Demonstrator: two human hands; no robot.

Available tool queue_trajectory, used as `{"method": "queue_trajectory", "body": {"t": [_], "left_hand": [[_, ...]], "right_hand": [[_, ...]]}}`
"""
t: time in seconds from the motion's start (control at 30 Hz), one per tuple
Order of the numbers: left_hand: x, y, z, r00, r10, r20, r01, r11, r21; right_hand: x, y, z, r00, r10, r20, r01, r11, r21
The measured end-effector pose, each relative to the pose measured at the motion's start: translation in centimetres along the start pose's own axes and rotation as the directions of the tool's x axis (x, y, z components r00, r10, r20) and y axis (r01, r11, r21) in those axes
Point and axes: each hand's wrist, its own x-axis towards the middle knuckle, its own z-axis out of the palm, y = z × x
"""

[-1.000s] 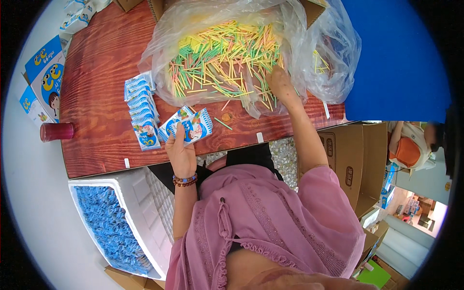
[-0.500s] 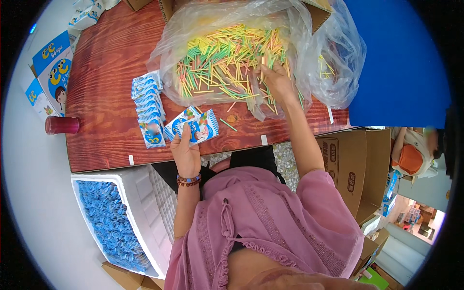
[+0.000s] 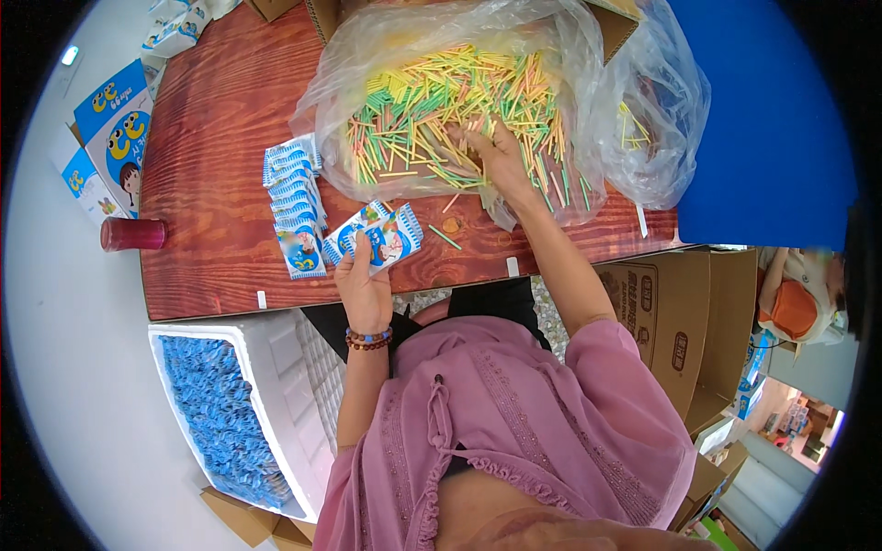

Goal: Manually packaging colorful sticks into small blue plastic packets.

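Note:
My left hand (image 3: pixel 366 286) is closed on small blue-and-white packets (image 3: pixel 393 241), at least two overlapping and fanned out over the table's near edge. My right hand (image 3: pixel 503 163) reaches into a spread of thin yellow, green and pink sticks (image 3: pixel 413 101). Its fingers are apart, with the tips down among the sticks; no firm grip on any of them shows. The sticks lie on a clear plastic bag (image 3: pixel 333 138) opened out on the table. Left of my left hand, a row of overlapping blue-and-white packets (image 3: pixel 296 207) lies on the wood.
On the reddish wooden table (image 3: pixel 211 119) a dark red cup (image 3: pixel 134 234) stands at the left edge. A white foam box (image 3: pixel 285 367) full of blue packets sits below left. Cardboard boxes (image 3: pixel 675 321) stand below right, and a blue surface (image 3: pixel 763 119) adjoins the table.
My right hand has shifted left and slightly nearer through the sticks. My left hand keeps hold of the packets. The whole view has slid a little.

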Motion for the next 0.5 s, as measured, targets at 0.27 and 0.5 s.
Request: {"method": "queue_trajectory", "body": {"t": [0.27,0.5], "left_hand": [[0.0,0.2,0.6,1.0,-0.002,0.006,0.002,1.0,0.011],[1.1,-0.5,1.0,0.999,-0.004,0.034,0.003,0.999,0.037]], "right_hand": [[-0.2,-0.5,0.1,0.988,-0.121,-0.094,0.061,0.873,-0.484],[0.5,-2.9,0.4,0.999,0.037,-0.039,-0.019,0.923,0.384]]}}
